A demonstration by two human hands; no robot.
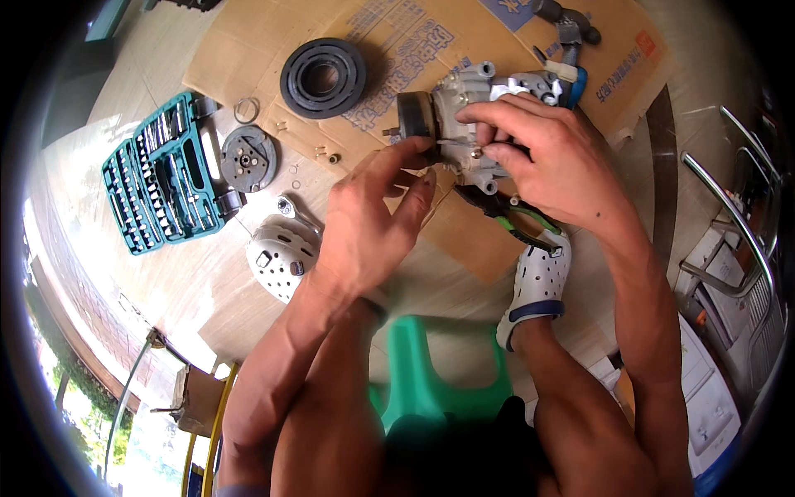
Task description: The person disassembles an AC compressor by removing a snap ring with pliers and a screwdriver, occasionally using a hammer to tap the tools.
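A silver air-conditioning compressor (pixel 464 93) lies on the cardboard, with a dark coil (pixel 416 114) round its left end and a thin shaft sticking out. My left hand (pixel 373 211) is at the coil's lower edge, its index fingertip touching there and the thumb held apart below. Over the compressor body, my right hand (pixel 551 149) has its fingers curled and its thumb beside a small brass-coloured fitting (pixel 476 152). Anything pinched in those fingers is hidden. Pliers with green handles (pixel 522 229) lie just below the compressor, near my right wrist.
A black grooved pulley (pixel 352 93) lies on the cardboard (pixel 248 50). Left of it are a round clutch plate (pixel 240 171), a metal ring (pixel 246 109), small screws, a ratchet (pixel 300 215) and an open green socket case (pixel 192 149). A green stool (pixel 407 364) stands between my legs.
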